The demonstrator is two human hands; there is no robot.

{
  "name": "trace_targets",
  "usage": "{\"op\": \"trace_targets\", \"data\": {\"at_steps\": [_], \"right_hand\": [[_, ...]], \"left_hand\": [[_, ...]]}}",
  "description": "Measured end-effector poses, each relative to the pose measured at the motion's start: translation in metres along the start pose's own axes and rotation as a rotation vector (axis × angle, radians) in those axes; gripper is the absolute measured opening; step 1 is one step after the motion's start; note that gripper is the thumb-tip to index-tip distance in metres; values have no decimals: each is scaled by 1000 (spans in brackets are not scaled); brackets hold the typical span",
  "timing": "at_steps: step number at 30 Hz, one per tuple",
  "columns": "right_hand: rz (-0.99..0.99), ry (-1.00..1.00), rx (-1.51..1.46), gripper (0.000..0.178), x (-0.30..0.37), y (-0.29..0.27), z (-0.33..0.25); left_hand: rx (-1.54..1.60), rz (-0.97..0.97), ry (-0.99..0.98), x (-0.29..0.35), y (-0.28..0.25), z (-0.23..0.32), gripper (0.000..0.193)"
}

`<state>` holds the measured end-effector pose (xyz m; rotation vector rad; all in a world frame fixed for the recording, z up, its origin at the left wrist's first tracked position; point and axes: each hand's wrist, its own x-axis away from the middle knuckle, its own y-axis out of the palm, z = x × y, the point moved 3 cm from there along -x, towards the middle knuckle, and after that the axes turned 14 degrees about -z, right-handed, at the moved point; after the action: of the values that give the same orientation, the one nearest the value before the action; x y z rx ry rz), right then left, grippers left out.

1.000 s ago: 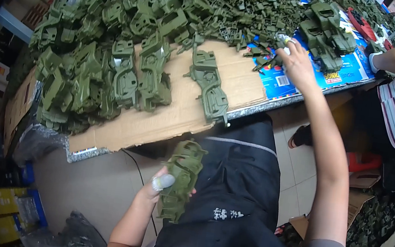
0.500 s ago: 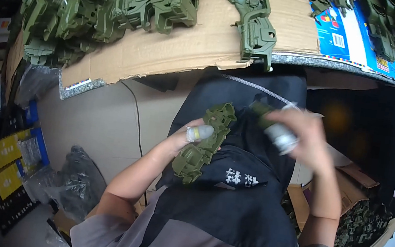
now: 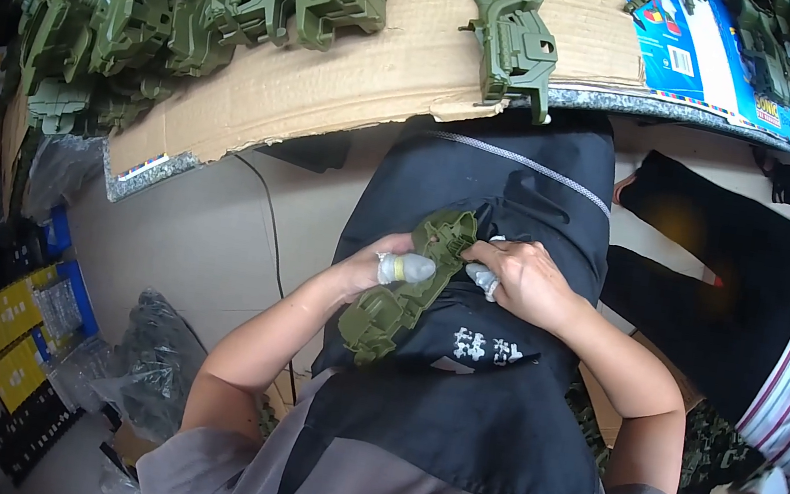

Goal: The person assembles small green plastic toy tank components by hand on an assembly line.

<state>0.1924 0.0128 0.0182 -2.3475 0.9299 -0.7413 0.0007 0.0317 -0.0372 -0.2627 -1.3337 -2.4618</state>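
Note:
My left hand grips a long olive-green moulded plastic part, shaped like a toy vehicle body, tilted over my lap. Its thumb, in a pale wrap with a yellow band, presses on the part's middle. My right hand is closed at the part's upper end, fingertips touching or nearly touching it. Whatever those fingers pinch is hidden. A pale wrap covers a digit of that hand as well. Both hands rest over my black apron, which bears white marks.
Ahead is a cardboard-covered table with a heap of green plastic parts on the left and a similar single part near its edge. Right, a person in black trousers is close by. Plastic bags lie left; small green parts lie lower right.
My right hand has come left and down to the upper end of the held part. My left hand stays nearly in place. The person at the right has shifted, showing more dark trouser leg.

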Motion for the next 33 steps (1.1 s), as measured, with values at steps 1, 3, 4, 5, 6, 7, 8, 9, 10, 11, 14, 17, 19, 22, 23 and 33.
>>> {"op": "trace_targets", "data": {"at_steps": [1, 3, 4, 5, 6, 7, 8, 9, 10, 11, 14, 17, 19, 22, 23, 33], "right_hand": [[-14, 23, -28, 33, -2, 0, 0], [-31, 48, -56, 33, -4, 1, 3], [-27, 18, -82, 33, -5, 1, 7], [-21, -10, -109, 33, -6, 4, 11], [-19, -7, -110, 33, -6, 6, 15], [-15, -36, -109, 34, -6, 9, 19], [-6, -62, -101, 34, -7, 9, 23], [6, -55, -91, 34, -7, 10, 24], [-41, -62, -89, 35, -9, 14, 22], [-83, -63, -80, 36, -12, 15, 23], [-262, 51, -36, 41, -19, 6, 23], [-207, 46, 91, 35, -7, -67, 1], [311, -22, 160, 33, 7, -138, 14], [903, 129, 873, 40, 15, -220, 52], [945, 105, 1095, 35, 7, -231, 66], [607, 96, -346, 21, 39, -157, 35]], "left_hand": [[0, -3, 5, 0, -1, 1, 56], [-12, 1, 18, -1, -5, -3, 55], [-27, 3, 32, -2, -7, -4, 54], [-26, 2, 29, -2, -8, -4, 54], [-65, 5, 3, -3, -8, -4, 52], [-106, 6, -22, -4, -8, -4, 50], [-115, -5, -21, -7, -9, -3, 50], [-142, 8, -35, -7, -11, -5, 49], [-172, 18, -47, -6, -10, -6, 48], [-178, 30, -38, -5, -10, -5, 50], [-138, 21, -64, -4, -22, -14, 57], [52, 135, -9, 0, -43, -19, 62], [199, 105, 173, 8, -40, 0, 66], [267, 82, 232, 5, -30, 2, 66], [244, 49, 259, 2, -23, 1, 67], [382, 227, 221, 7, 13, -20, 62]]}}
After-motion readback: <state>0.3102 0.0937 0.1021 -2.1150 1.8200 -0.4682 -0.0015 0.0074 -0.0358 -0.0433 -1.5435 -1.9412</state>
